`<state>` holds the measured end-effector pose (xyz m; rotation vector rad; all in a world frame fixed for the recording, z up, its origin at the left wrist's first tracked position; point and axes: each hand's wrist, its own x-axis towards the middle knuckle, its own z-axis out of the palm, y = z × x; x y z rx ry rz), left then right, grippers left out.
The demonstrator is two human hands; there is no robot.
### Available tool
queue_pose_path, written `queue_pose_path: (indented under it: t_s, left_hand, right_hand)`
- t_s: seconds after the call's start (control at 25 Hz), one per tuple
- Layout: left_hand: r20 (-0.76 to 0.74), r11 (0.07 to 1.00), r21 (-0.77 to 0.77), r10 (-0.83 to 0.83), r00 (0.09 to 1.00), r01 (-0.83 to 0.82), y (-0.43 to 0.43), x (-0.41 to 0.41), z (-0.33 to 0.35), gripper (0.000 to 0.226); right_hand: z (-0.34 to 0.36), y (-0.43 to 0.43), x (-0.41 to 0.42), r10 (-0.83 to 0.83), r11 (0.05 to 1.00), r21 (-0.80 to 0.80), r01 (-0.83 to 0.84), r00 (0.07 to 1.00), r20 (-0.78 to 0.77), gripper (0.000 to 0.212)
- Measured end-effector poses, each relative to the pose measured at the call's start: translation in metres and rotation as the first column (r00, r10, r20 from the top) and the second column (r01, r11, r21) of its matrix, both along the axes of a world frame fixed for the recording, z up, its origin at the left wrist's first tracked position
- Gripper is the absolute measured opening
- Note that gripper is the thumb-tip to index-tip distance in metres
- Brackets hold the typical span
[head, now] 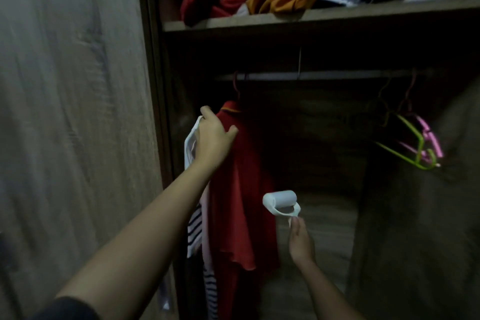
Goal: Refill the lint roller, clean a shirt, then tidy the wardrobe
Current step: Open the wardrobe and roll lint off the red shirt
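A red shirt (244,189) hangs from a hanger on the wardrobe rail (324,76). My left hand (211,139) rests on its left shoulder, fingers spread between it and a white garment (191,147) hanging beside it. My right hand (300,240) grips the handle of a white lint roller (280,201), held upright just right of the red shirt and not touching it. A black-and-white striped garment (196,231) hangs below my left forearm.
Empty green and pink hangers (420,143) hang at the rail's right end. The shelf (311,18) above holds crumpled red, mustard and patterned clothes. A wooden door panel (72,112) stands at the left, the wardrobe's side wall at the right.
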<state>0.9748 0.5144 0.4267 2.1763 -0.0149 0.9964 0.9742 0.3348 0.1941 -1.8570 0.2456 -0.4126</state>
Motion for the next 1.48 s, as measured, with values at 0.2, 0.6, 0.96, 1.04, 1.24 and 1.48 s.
queue_pose_path:
  t_s: [0.2, 0.6, 0.96, 1.04, 1.24, 1.48]
  left_hand:
    - [-0.206, 0.984, 0.119, 0.153, 0.967, -0.13, -0.031, 0.023, 0.012, 0.038]
    - [-0.193, 0.926, 0.36, -0.044, 0.98, 0.113, -0.075, 0.027, 0.001, 0.026]
    - [0.176, 0.96, 0.12, -0.271, 0.946, 0.252, -0.09, -0.005, -0.039, 0.052]
    - [0.24, 0.921, 0.089, -0.389, 0.889, 0.379, -0.099, -0.03, -0.069, 0.051]
    - [0.075, 0.879, 0.078, -0.475, 0.877, 0.47, -0.113, -0.107, -0.176, 0.053]
    - [-0.228, 0.719, 0.019, -0.674, 0.703, 0.695, -0.182, -0.262, -0.274, 0.058]
  right_hand:
    - [0.014, -0.043, -0.014, -0.087, 0.996, -0.011, 0.087, 0.996, 0.013, 0.026]
    - [0.054, -0.071, -0.025, -0.179, 0.979, -0.09, 0.184, 0.982, 0.058, 0.024]
    - [0.046, -0.073, -0.083, -0.269, 0.95, -0.133, 0.281, 0.958, 0.102, 0.029]
    - [0.036, -0.075, -0.108, -0.297, 0.944, -0.118, 0.307, 0.95, 0.097, 0.032]
    - [-0.012, -0.086, -0.215, -0.324, 0.938, -0.11, 0.327, 0.945, 0.045, 0.029]
    - [-0.088, -0.131, -0.39, -0.416, 0.901, -0.172, 0.398, 0.906, -0.085, 0.029]
